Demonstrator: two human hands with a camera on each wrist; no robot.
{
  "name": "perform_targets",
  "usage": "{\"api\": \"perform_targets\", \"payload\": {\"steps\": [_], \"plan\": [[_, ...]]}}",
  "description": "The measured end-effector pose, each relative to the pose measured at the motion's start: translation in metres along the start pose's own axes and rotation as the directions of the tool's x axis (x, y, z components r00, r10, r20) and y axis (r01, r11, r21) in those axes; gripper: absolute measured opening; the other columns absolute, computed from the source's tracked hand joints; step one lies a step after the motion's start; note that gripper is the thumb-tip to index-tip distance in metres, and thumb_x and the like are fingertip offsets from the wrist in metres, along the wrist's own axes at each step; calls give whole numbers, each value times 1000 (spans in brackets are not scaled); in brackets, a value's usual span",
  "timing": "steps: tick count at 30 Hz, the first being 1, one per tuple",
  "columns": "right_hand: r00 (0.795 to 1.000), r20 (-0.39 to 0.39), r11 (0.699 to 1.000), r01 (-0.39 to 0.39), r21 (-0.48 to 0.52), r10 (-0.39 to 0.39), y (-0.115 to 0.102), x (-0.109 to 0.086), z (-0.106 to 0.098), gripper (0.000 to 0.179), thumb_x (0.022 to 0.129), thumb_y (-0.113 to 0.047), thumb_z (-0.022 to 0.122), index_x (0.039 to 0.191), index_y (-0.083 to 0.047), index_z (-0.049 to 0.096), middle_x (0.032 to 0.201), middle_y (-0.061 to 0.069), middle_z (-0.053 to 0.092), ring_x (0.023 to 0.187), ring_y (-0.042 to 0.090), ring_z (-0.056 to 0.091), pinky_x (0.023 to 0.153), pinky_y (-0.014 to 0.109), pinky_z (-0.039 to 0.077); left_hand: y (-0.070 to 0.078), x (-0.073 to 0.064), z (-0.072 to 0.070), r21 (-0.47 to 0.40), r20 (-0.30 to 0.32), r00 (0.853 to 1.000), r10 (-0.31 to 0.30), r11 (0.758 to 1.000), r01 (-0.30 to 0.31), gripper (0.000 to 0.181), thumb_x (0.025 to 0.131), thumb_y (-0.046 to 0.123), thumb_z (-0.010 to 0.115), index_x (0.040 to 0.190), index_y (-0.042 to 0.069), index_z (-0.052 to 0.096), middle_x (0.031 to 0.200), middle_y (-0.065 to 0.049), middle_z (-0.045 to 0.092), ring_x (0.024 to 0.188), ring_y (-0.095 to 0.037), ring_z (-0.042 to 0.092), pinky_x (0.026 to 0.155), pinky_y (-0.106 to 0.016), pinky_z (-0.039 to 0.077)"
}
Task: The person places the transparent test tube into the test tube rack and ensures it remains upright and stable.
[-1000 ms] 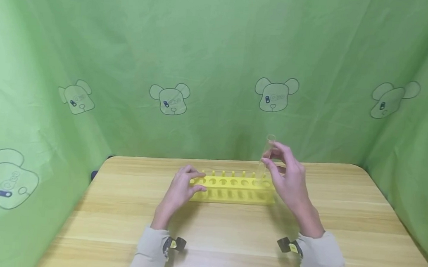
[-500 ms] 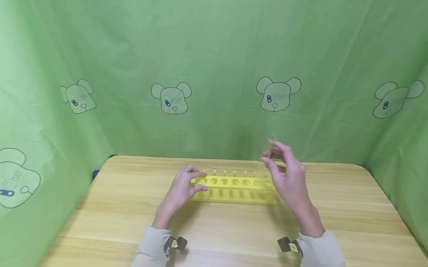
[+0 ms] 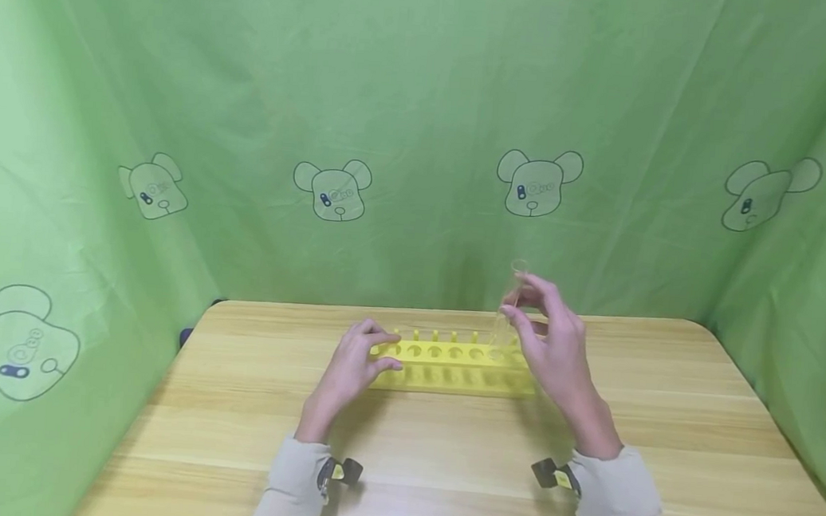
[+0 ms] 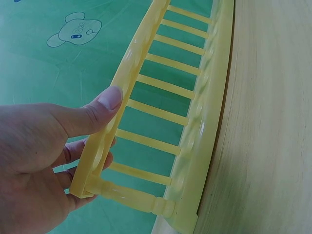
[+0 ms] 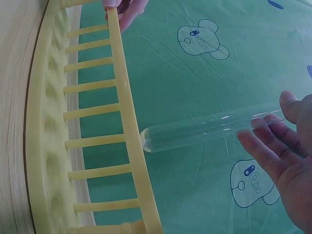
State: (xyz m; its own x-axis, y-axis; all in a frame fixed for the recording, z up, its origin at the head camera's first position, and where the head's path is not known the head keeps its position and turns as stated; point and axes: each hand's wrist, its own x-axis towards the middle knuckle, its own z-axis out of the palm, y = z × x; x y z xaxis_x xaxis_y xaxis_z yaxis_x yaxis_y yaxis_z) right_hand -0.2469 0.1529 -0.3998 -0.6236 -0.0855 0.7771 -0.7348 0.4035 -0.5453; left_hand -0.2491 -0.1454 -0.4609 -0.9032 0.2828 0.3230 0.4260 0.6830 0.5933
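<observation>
A yellow test tube rack (image 3: 441, 363) stands on the table, with a row of round holes in its top bar. My left hand (image 3: 346, 365) grips the rack's left end, thumb on the near side of the top bar and fingers behind it in the left wrist view. Between thumb and fingers, my right hand (image 3: 558, 350) holds a clear glass test tube (image 5: 195, 130) near its mouth. The tube leans slightly, mouth up, over the rack's right part. In the right wrist view its rounded bottom is right at the top bar.
The light wood table (image 3: 434, 467) runs back to a green curtain (image 3: 425, 91) printed with bear heads, which also hangs along both sides. A row of yellow pegs (image 3: 455, 337) rises along the rack's rear. Each wrist wears a small dark camera (image 3: 351, 471).
My right hand and the test tube have shifted slightly left along the rack, away from its right end. The left hand keeps its hold, and the rack stays in place.
</observation>
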Motion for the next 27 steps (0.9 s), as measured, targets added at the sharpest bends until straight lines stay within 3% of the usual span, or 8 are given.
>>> {"api": "perform_targets", "payload": {"steps": [12,27], "plan": [[1000,7,1000,-4,15,4,-4,1,4,57,87,12,73,140,-2,55,102,13,70,96,21,69,76,21,58,0,0,1,3,-8,1000,7,1000,-7,43,79,16,88,118,4,75,108,-7,64,104,-26,58,95,-44,50],[1000,13,1000,15,23,-16,-4,3,8,58,86,13,74,139,-2,55,100,13,70,94,26,70,74,19,58,-1,-1,2,1,-14,1000,11,1000,-11,43,78,13,89,118,3,75,106,-8,64,102,-26,58,94,-44,51]]}}
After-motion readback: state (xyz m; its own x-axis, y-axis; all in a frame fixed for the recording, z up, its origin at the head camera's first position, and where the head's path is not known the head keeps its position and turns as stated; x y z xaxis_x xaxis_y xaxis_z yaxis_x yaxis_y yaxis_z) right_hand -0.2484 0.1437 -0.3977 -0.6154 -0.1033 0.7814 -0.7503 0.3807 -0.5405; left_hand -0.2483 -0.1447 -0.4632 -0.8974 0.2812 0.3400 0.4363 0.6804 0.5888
